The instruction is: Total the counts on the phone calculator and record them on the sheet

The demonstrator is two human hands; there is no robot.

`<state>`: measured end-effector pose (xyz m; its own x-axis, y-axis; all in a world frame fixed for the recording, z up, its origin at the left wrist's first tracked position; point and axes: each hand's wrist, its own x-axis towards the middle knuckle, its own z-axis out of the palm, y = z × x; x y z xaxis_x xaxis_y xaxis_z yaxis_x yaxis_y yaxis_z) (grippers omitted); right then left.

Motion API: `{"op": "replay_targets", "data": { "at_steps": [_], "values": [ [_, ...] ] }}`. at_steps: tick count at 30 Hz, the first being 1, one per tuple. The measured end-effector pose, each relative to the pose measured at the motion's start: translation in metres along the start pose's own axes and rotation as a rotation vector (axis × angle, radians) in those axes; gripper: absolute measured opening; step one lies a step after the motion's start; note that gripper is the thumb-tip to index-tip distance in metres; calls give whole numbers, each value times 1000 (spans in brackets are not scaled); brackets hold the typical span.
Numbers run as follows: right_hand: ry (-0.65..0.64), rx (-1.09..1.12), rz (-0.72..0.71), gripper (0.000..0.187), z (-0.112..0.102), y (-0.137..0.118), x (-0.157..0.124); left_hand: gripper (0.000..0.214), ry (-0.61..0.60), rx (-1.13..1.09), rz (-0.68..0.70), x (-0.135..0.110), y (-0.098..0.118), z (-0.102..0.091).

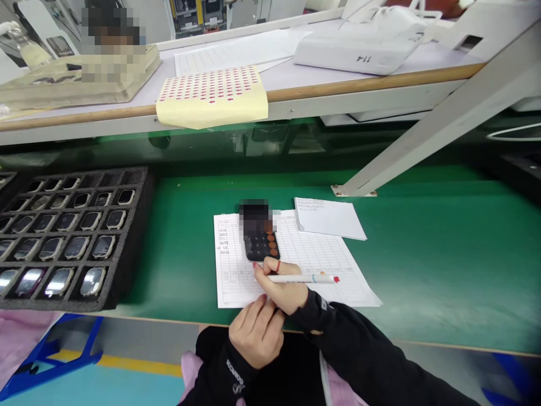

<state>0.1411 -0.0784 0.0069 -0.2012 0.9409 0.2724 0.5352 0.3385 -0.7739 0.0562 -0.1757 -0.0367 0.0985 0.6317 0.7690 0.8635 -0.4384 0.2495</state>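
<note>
White pen (302, 278), crosswise (red end right)

Near bench, green mat. Hands: 2, left hand (256, 332) and right hand (284, 290). Pen (302, 278): 1. Calculator (261, 239): 1. Paper: 2 pieces, ruled form (313, 254) and small note (328, 219).
Left: foam tray (135, 225): 1. Screen units (76, 247) sit in 5 visible rows, 4 in the nearest row; total not countable, cut by frame edge.
Far shelf: sticker sheet (211, 96): 1. White device (359, 51): 1.
</note>
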Motion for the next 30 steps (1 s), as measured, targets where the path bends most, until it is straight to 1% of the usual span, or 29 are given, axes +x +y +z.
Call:
{"op": "replay_targets", "data": {
  "at_steps": [4,8,16,21,30],
  "values": [
    [3,-32,-39,38,4,3,-1,27,28,-17,22,0,-1,1],
    [-20,-59,-79,38,4,4,-2,26,9,-19,26,0,-2,0],
    [-32,-83,-62,39,1,3,-3,27,-8,-8,29,0,-2,-1],
    [2,-89,-90,38,0,2,-3,27,8,-11,29,2,-1,-1],
    [-12,-101,-122,37,-4,-3,-1,27,-19,-21,36,-1,-2,0]
  ]
}}
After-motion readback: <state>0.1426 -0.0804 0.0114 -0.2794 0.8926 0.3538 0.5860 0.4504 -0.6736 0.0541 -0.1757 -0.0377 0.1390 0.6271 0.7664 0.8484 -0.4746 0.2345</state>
